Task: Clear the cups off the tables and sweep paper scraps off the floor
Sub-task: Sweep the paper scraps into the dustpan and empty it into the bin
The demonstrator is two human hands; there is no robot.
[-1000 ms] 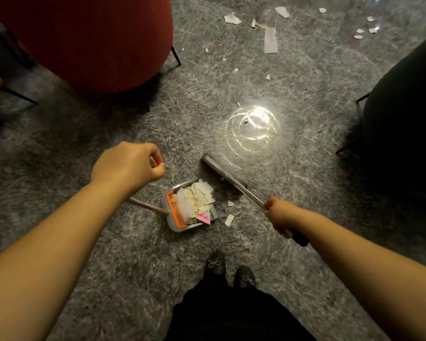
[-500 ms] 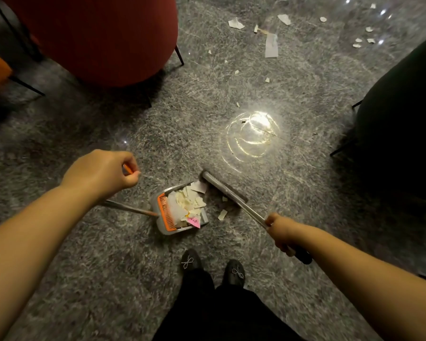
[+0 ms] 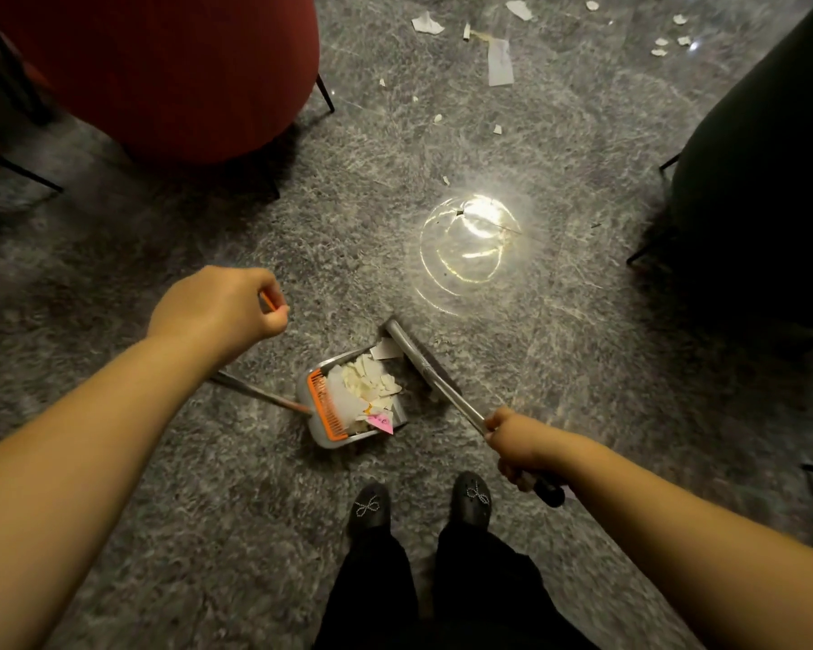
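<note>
Red comes first on our left: a big red chair stands on the grey floor. Our left hand is curled tight around the orange tip of the dustpan handle. That thin rod runs down to the dustpan, which sits on the floor just in front of our shoes. The dustpan has an orange comb at its back and is full of paper scraps, white ones and one pink one.

Next comes the broom. Its head touches the open mouth of the dustpan. Our right hand is wrapped around the broom handle.

We think the sweeping is partly done. This pile is in the pan. But more paper scraps lie on the floor far ahead, some small bits sit at the top right, and a few crumbs lie between.

On the right a dark chair is too black to make out well. A bright round light spot shines on the floor. We see no cups and no tables here, so we cannot tell about that part. Most of our fingers hide under our hands.
</note>
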